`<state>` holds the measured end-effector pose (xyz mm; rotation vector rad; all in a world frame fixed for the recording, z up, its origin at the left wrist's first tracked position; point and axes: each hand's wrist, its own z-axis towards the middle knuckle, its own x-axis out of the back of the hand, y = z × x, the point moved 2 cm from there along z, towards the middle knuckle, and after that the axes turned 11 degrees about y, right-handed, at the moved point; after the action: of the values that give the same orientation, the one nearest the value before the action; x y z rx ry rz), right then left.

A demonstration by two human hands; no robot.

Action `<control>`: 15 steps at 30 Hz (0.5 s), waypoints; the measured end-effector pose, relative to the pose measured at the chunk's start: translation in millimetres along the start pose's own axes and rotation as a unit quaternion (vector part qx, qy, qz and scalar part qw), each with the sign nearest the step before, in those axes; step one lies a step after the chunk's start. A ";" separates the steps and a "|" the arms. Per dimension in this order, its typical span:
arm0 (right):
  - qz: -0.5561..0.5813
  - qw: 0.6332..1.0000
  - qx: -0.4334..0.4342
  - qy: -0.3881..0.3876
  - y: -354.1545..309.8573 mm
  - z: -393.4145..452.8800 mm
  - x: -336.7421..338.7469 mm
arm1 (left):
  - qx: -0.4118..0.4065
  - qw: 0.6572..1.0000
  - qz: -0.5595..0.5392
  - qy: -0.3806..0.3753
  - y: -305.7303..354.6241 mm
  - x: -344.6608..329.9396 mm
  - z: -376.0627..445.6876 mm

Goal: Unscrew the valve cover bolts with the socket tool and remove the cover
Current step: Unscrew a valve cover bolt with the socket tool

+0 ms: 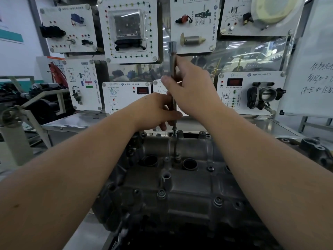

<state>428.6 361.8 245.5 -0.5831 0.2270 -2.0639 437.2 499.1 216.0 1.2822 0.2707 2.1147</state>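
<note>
The grey metal valve cover lies on the bench below me, with several bolts standing in it, such as one bolt near the middle. A long steel socket tool stands upright over a bolt at the cover's far edge. My right hand grips the upper part of the shaft. Lower down, my left hand pinches the shaft just above the bolt. The tool's tip sits at the bolt head; whether it is seated I cannot tell.
White training panels with car parts hang on the board behind the bench. A whiteboard stands at the right. A loose dark casting lies at the right of the cover. Engine parts crowd the left.
</note>
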 end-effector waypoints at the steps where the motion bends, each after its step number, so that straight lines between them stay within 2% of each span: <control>1: -0.001 1.000 0.001 0.007 0.0 0.6 0.6 | -0.002 1.000 0.000 0.000 0.0 -0.3 0.5; 6: -0.006 1.000 -0.027 -0.014 1.8 3.3 -1.5 | 0.009 1.000 -0.017 -0.001 -0.5 -1.1 1.4; 15: 0.008 1.000 -0.014 0.011 0.5 0.8 1.6 | -0.006 1.000 -0.009 0.003 0.1 -0.8 1.3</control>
<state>428.7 360.3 246.5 -0.5746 0.2740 -2.0558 438.6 498.4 216.1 1.2612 0.2712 2.1022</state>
